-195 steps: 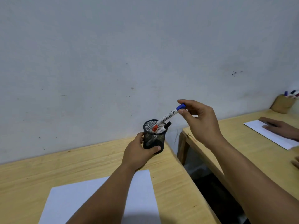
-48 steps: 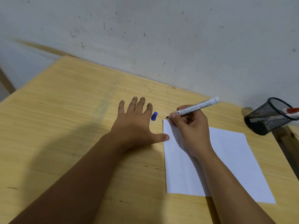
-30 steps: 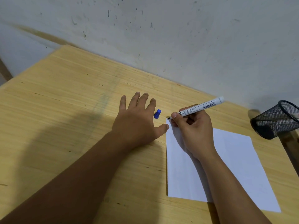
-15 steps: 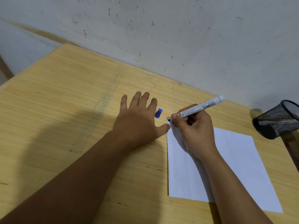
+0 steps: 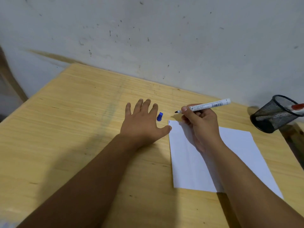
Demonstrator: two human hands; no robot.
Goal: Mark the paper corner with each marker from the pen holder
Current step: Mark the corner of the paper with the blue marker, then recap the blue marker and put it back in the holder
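On grained wood [image 5: 65, 129], smooth rectangular paper [image 5: 189, 162].

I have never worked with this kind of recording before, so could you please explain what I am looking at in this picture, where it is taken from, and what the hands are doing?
There is no machine here: a person works with bare hands, and the single picture comes from a camera worn on the head, looking forward and down. The surface is a wooden table against a pale wall. The left hand lies flat and open on the table, its thumb touching the edge of a white sheet of paper. The right hand holds an uncapped marker, with the tip lifted just above the table beyond the paper's far left corner. A small dark mark shows at that corner. The marker's blue cap lies on the table beside the left hand's fingers. At the right stands a black mesh pen holder with a red-capped marker in it.
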